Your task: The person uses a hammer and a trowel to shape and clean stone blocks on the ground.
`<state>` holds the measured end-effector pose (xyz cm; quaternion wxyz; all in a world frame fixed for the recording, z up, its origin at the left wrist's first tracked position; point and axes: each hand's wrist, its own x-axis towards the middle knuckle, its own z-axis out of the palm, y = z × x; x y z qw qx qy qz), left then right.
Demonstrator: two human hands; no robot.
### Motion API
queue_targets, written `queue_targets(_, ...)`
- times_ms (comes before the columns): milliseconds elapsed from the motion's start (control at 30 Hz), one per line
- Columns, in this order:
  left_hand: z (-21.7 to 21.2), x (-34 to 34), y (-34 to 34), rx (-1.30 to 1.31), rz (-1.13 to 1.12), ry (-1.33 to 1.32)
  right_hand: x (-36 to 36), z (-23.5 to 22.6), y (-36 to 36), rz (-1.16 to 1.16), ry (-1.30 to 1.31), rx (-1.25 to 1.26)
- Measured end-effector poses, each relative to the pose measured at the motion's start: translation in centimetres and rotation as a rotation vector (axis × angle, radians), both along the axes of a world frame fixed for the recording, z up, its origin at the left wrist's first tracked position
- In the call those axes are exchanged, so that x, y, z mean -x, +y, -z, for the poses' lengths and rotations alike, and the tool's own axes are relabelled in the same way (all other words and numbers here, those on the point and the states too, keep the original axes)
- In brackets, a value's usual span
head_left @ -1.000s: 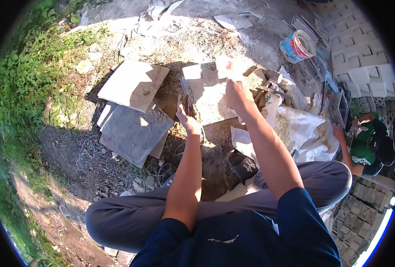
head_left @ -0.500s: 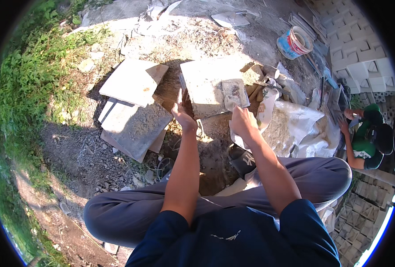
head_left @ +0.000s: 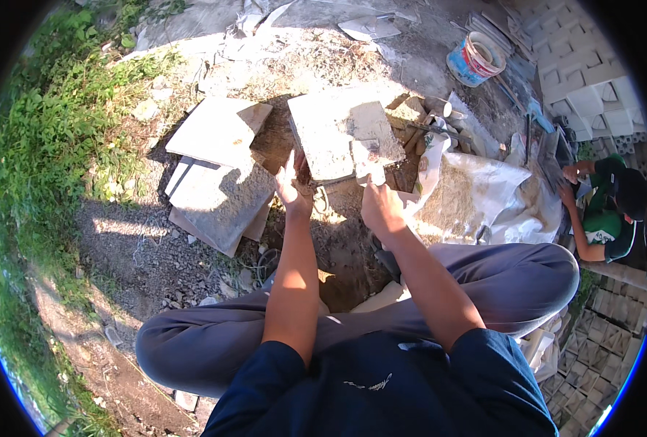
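Right hand [head_left: 383,210] grips flat-bladed scraper [head_left: 365,154] against slab [head_left: 327,142]. Left hand [head_left: 293,191], grip wide, sits by slab's left edge, apparently bracing it.

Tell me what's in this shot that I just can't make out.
All in the head view:
- Most of the handle of the scraper: covered by the right hand.
- Whether the left hand touches the slab: lost in shadow.
- What the co-worker's hands hold: too small.
- Much of the dark shoe: behind the right forearm.
- The rest of the shirt: cut off by the lower edge.
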<state>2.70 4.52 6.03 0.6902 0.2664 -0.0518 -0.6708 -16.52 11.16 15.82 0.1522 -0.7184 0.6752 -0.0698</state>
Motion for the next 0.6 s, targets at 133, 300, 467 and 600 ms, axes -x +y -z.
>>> queue_targets(133, 0.8, -1.4, -0.5, -0.126, 0.037, 0.010, -7.5, -3.6, 1.5, -0.263, -0.010, -0.414)
queue_targets(300, 0.1, -2.8, 0.1, -0.292, -0.312, -1.170, -1.0, -4.8, -1.3, -0.190, -0.054, -0.226)
queue_targets(467, -4.6, 6.2, 2.5, -0.028, -0.652, -1.892, 11.2, -2.4, -3.9, 0.156, 0.051, 0.070)
queue_targets(600, -3.6, 11.4, 6.8, 0.170, -0.428, -1.939, 14.8, -1.0, -3.1, 0.260, -0.009, 0.029)
